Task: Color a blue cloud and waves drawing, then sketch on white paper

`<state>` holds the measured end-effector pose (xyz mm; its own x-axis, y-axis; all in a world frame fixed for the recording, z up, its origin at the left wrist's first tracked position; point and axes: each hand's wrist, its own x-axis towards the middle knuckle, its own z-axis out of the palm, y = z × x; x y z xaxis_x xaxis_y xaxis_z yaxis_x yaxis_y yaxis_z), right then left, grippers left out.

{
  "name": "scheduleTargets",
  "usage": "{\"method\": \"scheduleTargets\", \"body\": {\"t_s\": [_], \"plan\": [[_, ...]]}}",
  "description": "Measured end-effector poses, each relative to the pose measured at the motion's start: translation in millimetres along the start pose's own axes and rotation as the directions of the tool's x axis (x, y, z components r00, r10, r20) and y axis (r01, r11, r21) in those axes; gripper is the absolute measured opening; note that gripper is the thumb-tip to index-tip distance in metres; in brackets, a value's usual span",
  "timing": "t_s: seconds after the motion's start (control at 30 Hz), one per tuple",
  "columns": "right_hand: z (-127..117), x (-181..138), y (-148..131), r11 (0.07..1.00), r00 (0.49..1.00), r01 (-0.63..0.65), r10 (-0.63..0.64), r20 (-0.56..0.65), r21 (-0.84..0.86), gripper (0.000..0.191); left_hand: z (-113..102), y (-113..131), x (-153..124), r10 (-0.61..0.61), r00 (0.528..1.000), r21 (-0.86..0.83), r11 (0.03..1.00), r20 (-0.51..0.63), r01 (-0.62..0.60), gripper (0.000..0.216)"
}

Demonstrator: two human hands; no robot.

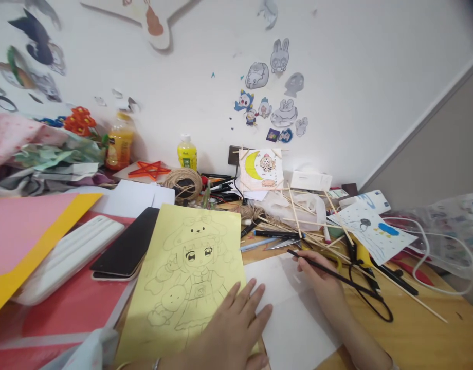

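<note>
Your left hand (232,329) lies flat, palm down, fingers spread a little apart, on the lower right part of a yellow sheet (182,282). The sheet carries a pencil drawing of a cartoon girl in a big hat, holding a small animal. It sits in front of you, tilted slightly, with its right edge overlapping a white sheet of paper (294,318); your fingertips reach over onto that white sheet.

Your right hand (317,277) rests on the white paper's upper right part, with its fingers closed around a black pen (337,275). The pen runs from your fingers out to the right, low over the wooden table (421,334). Just beyond it lie black-handled scissors (369,295), their loop near your wrist.

Past your right hand is a scatter of thin wooden sticks (309,226), a blue pen (257,244) and a few markers. Further right lies a small painted card (375,231) with blue and yellow marks, then a white cable (433,257) and a clear plastic bag.

To the left of the yellow sheet lies a black phone (128,246), face down, touching the sheet's edge. Beside it is a white case (70,259), on a red surface. Pink and yellow card sheets (24,241) lie at the far left.

At the back, against the wall, stand a ball of twine (182,182), a small yellow bottle (187,152), an orange drink bottle (120,141), a red star outline (149,169) and a small picture of a yellow moon (261,169). Cartoon stickers (275,97) dot the wall above.
</note>
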<state>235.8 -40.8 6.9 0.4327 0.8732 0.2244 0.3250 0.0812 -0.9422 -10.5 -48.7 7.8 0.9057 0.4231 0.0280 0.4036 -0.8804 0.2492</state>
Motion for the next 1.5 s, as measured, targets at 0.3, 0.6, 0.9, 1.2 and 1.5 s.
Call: {"method": "scheduleTargets", "body": {"t_s": [0.3,0.6,0.9,1.2,1.5], "plan": [[8,-14,-8,1.0,0.973,0.019,-0.018,0.231,-0.003,0.032,7,-4,1,-0.005,1.0,-0.01,1.0,-0.008,0.005,0.07],[16,-17,0,0.979,0.95,0.061,0.003,0.313,-0.195,0.033,-12,5,-4,-0.037,0.997,-0.034,0.999,-0.064,0.035,0.062],[17,-16,-5,0.958,0.936,0.132,-0.035,0.349,-0.256,0.031,-6,4,-4,-0.026,0.993,-0.015,1.0,-0.119,0.025,0.062],[16,-17,-8,0.96,0.937,0.104,-0.007,0.349,-0.259,0.031,-5,4,-5,-0.034,0.993,-0.042,0.999,-0.117,0.03,0.062],[16,-18,-8,0.958,0.933,0.115,-0.013,0.359,-0.263,0.03,-7,5,-4,-0.034,0.992,-0.031,0.999,-0.123,0.03,0.061]]}}
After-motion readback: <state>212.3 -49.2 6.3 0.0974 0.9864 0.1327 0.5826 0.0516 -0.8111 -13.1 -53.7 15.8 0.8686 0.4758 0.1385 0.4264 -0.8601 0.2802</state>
